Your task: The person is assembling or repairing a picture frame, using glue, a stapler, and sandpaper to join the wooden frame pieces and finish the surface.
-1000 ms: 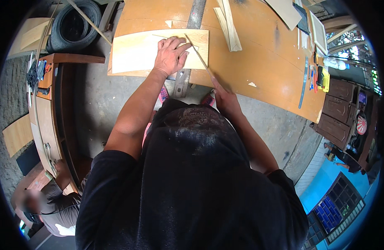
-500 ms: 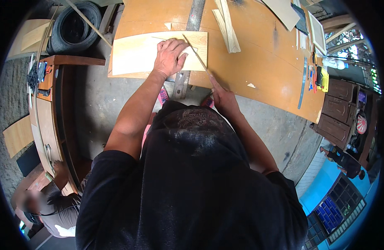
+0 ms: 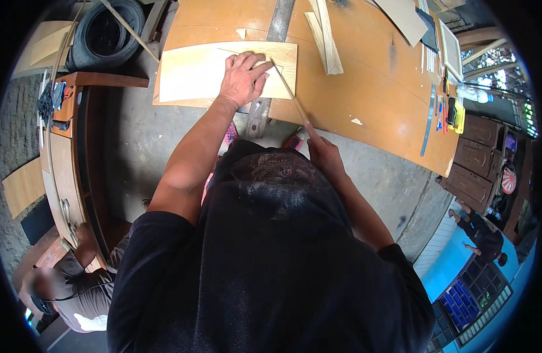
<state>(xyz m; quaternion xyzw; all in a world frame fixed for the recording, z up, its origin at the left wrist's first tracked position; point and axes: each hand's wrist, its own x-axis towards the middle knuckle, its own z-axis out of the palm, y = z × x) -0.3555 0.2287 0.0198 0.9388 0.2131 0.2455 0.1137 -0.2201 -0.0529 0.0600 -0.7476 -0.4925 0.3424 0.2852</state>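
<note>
A pale wooden board (image 3: 212,70) lies flat at the near edge of the orange workbench (image 3: 371,88). The left hand (image 3: 243,79) presses down on the board's right part, fingers spread and gripping nothing. The right hand (image 3: 323,154), off the bench edge, is closed around a thin stick (image 3: 288,93) whose tip reaches the board beside the left fingers. A metal ruler (image 3: 271,53) passes under the board.

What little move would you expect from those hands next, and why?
Probably a short pull of the thin wooden strip toward the body. The left hand lies flat on the pale board, pinning it to the orange table, while the right hand grips the strip's near end; its far end lies by the left fingers.
</note>
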